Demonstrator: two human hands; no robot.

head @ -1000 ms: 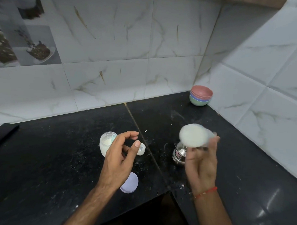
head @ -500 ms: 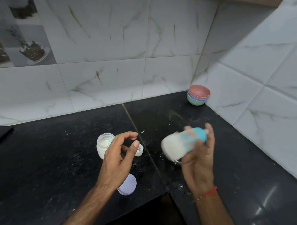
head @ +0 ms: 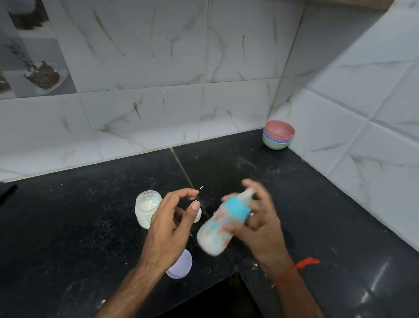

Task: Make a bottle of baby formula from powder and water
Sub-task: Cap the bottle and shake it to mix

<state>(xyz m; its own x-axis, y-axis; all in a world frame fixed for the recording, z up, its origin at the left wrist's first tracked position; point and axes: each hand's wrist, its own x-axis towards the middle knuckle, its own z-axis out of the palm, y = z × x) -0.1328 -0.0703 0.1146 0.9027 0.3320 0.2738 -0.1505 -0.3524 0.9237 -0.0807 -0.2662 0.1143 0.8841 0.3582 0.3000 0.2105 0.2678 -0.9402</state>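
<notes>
Jar point(head: 146, 207) left of bottle point(head: 221, 228), bowls point(head: 278, 135) behind.

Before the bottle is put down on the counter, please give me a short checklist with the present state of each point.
1. Right hand grips the bottle: ok.
2. Blue collar sits on the bottle: ok; whether it is tight, cannot tell.
3. Powder fully mixed: cannot tell, the bottle is blurred.
4. Left hand empty and free to help: ok.
5. Powder jar closed: not ok, it stands open; the lid lies near the counter edge.
6. Counter clean: not ok, white specks are scattered.
</notes>
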